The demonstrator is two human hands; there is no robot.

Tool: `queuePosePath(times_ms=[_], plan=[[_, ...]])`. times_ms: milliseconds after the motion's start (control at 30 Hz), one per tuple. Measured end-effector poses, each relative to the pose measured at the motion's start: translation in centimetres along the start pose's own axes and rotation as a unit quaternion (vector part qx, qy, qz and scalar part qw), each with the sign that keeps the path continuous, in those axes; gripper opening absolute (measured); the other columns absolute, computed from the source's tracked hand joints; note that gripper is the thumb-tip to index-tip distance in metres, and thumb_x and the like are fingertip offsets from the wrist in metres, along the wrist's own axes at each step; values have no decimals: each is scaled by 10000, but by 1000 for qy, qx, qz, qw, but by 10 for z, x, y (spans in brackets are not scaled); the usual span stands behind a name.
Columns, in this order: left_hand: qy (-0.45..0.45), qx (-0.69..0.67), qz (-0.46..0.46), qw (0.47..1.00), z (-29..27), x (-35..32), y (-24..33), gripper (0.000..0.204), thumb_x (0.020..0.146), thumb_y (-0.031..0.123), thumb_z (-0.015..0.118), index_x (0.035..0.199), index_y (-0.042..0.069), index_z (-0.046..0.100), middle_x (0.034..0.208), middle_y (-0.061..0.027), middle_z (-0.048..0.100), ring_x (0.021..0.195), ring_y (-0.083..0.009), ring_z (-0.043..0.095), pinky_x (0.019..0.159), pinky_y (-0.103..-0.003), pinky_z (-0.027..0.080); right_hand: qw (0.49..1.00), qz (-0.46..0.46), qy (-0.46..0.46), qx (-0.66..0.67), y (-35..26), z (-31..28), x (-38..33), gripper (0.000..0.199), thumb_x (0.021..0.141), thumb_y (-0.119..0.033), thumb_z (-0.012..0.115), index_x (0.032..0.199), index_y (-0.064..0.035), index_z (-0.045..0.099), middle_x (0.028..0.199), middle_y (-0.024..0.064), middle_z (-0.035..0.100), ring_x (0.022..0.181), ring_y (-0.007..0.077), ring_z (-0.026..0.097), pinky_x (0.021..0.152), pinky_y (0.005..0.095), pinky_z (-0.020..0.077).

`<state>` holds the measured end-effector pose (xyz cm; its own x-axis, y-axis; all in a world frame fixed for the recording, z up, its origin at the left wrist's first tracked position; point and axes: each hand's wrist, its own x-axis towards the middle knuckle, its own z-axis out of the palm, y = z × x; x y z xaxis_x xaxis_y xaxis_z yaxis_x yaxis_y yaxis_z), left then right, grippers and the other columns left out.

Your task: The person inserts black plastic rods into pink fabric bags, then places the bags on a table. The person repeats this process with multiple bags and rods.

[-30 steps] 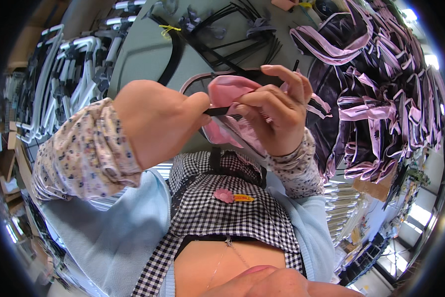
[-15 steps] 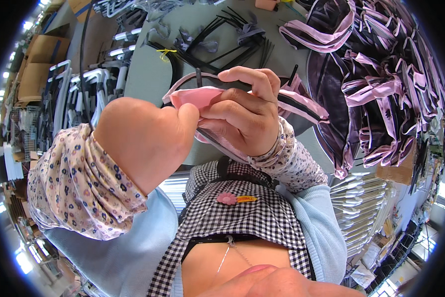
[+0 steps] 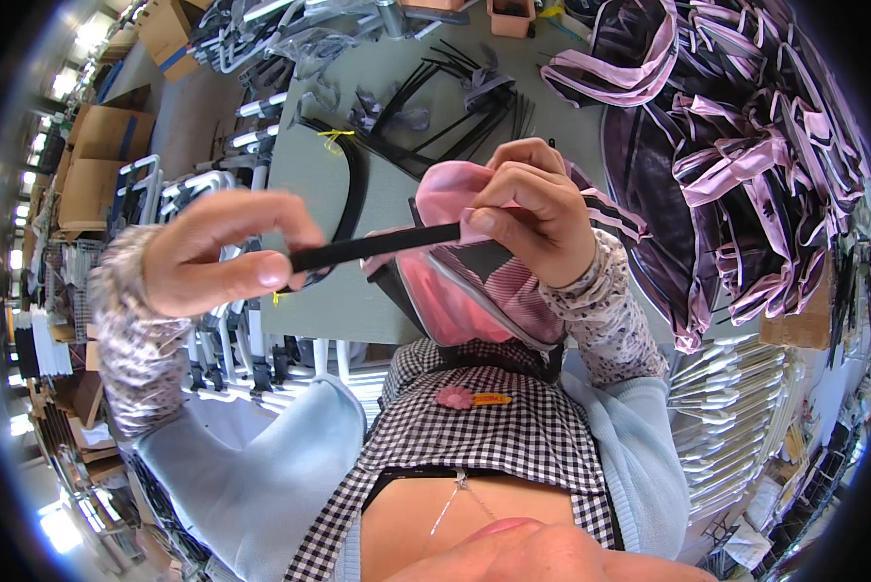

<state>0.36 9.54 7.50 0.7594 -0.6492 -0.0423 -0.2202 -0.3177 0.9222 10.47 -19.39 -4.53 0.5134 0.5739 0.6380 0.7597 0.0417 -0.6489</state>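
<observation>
We've got hands apart: left hand pinches black strip at its left end, right hand pinches pink fabric at strip's right end, above counter, likely for tension.

The one view looks steeply down from the left of two fisheye cameras on the person's head, upright, with its top pointing away from the body. The apron lies close below, in the lower middle. Of the hands, the left hand and right hand are near; the tabletop lies farther off. Boxes lean along the curved left rim.
</observation>
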Motion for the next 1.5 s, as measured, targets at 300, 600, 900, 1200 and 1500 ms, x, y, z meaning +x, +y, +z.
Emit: queuePosePath(times_ms=[300, 600, 900, 1200, 1500], plan=[[-81, -5, 9, 997, -13, -1, 23, 414, 977, 347, 583, 806, -24, 650, 532, -7, 479, 421, -89, 439, 387, -304, 261, 999, -50, -10, -17, -35, -21, 20, 154, 724, -222, 794, 811, -140, 696, 782, -22, 657, 991, 238, 565, 910, 383, 370], [-67, 457, 66, 884, 10, 66, 94, 380, 829, 347, 747, 629, 95, 545, 508, -29, 493, 420, -218, 525, 387, -356, 348, 995, -97, 27, 5, -81, -25, 25, 208, 709, -275, 812, 794, -125, 696, 751, -17, 669, 998, 249, 552, 897, 376, 373], [-66, 287, -16, 956, -2, 83, 23, 252, 932, 278, 632, 850, 41, 602, 584, -111, 563, 539, -289, 601, 493, -375, 444, 979, -7, 89, -181, -64, -56, 8, 87, 781, -105, 726, 781, -78, 643, 776, 10, 635, 896, 251, 534, 854, 352, 420], [-33, 162, -215, 962, -36, 27, 31, 436, 979, 355, 573, 700, 29, 651, 491, 4, 531, 434, -80, 521, 438, -251, 403, 955, 22, 38, -295, -79, -91, 0, 142, 718, -44, 750, 792, -59, 631, 727, 54, 605, 729, 251, 572, 713, 347, 441], [36, 159, -119, 979, 4, 37, 64, 386, 984, 250, 577, 682, 16, 635, 519, -31, 593, 412, -115, 572, 411, -265, 438, 942, -65, 79, -320, -94, -78, 30, 128, 709, -33, 735, 784, -74, 640, 746, 36, 646, 690, 216, 632, 669, 329, 463]])
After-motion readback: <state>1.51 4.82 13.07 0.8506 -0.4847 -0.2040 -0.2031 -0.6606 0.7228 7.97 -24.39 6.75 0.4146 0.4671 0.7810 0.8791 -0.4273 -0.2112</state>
